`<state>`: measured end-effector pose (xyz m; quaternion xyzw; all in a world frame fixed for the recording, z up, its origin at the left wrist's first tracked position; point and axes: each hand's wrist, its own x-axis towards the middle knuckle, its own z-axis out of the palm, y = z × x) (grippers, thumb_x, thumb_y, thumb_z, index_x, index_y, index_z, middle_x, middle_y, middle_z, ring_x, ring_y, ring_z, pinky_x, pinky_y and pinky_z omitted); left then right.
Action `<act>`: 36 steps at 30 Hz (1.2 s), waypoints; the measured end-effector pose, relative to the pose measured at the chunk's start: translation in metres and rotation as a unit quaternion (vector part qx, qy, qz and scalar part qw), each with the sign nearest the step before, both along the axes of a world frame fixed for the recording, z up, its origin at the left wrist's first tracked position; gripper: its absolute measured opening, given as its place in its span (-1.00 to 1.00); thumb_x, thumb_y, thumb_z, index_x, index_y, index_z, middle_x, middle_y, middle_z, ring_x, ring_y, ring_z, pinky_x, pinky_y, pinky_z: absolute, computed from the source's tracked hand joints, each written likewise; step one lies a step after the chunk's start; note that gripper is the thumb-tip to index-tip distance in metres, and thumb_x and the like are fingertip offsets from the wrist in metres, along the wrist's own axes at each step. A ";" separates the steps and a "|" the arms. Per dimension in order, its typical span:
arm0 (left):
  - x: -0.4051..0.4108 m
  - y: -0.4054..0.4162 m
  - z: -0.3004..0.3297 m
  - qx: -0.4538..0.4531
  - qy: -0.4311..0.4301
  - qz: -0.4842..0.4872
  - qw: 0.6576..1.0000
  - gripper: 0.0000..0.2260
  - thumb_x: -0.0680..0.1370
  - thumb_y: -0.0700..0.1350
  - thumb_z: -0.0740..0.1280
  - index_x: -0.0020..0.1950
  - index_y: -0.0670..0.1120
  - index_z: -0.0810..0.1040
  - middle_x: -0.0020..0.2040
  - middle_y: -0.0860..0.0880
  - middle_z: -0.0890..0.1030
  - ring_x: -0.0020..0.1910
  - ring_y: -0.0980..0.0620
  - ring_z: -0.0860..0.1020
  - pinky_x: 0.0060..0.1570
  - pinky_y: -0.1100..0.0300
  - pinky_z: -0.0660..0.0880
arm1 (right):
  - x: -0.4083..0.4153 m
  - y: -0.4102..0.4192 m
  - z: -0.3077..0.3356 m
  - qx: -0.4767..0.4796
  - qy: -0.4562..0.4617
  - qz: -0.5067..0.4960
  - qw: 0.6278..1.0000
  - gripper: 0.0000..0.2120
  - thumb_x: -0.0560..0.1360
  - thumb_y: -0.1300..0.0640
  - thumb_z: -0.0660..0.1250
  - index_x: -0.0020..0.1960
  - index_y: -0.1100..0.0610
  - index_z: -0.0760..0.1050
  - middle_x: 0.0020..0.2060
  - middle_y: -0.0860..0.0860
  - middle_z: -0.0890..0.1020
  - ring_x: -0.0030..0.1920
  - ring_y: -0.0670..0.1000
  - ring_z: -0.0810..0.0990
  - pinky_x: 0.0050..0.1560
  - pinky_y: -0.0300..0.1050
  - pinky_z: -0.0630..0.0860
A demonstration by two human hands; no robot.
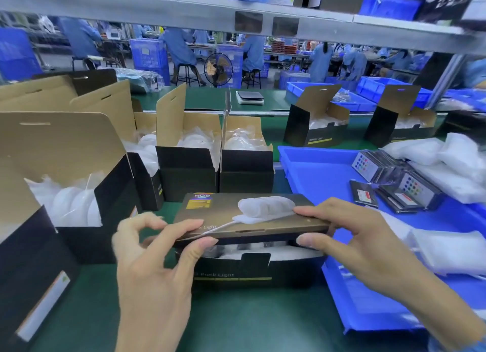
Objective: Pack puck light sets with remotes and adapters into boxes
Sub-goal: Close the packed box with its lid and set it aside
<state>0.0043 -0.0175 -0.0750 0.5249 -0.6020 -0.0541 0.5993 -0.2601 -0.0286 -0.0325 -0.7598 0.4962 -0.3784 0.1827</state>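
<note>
At the left edge of the tabletop (236,325) stands an open box (65,194) with its tall brown flap up, holding white round lights in thin plastic bags. Behind it, toward the far edge, more open boxes (188,151) stand in a row, each with similar white bagged contents.

The left hand (155,249) grips the lid (249,217) of the box (252,270) being closed, near the front middle of the tabletop: forefinger along the lid's top, thumb under its front edge. The right hand (344,233) pinches the lid's right end in the same way, fingers on top, thumb beneath. The lid hangs just above the box, not yet tucked; white bagged pieces show in the gap.

The box is thin card and probably light, stiff along its folds but easy to crease, so the lid's front edge and corners look like the best holds. Its dark print may be a little slick. The bagged lights inside are likely soft-wrapped and could bulge against the lid.

To the right, a blue tray (315,167) carries stacked remotes (368,165) in clear sleeves and white bags (447,151).
</note>
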 end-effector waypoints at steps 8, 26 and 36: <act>0.014 -0.004 -0.002 -0.038 -0.123 -0.121 0.984 -0.88 0.52 -0.19 0.40 0.00 -0.16 0.70 0.15 0.05 0.66 0.29 0.10 0.56 0.40 0.01 0.39 | 0.005 0.016 -0.017 -0.136 0.213 -0.061 0.966 -0.60 0.56 -0.12 0.14 0.28 -0.05 0.57 0.04 -0.08 0.42 -0.01 -0.04 0.44 -0.04 -0.26 0.42; 0.008 -0.003 -0.010 -0.095 -0.185 -0.077 0.975 -0.84 0.37 -0.28 0.47 -0.07 -0.27 0.71 0.03 -0.10 0.70 0.14 -0.13 0.65 0.17 -0.08 0.53 | 0.056 0.013 -0.019 -0.377 0.317 0.040 0.869 -0.80 0.56 0.22 0.35 0.09 0.33 0.62 -0.10 0.13 0.65 -0.15 0.17 0.59 -0.17 0.02 0.51; 0.010 -0.002 -0.014 -0.083 -0.158 -0.082 0.981 -0.85 0.43 -0.21 0.45 -0.05 -0.22 0.72 0.06 -0.04 0.69 0.18 -0.02 0.64 0.25 -0.04 0.51 | 0.069 0.015 -0.031 -0.424 0.318 -0.007 0.848 -0.87 0.52 0.29 0.38 -0.18 0.29 0.65 -0.33 0.10 0.59 -0.34 0.18 0.53 -0.28 0.04 0.46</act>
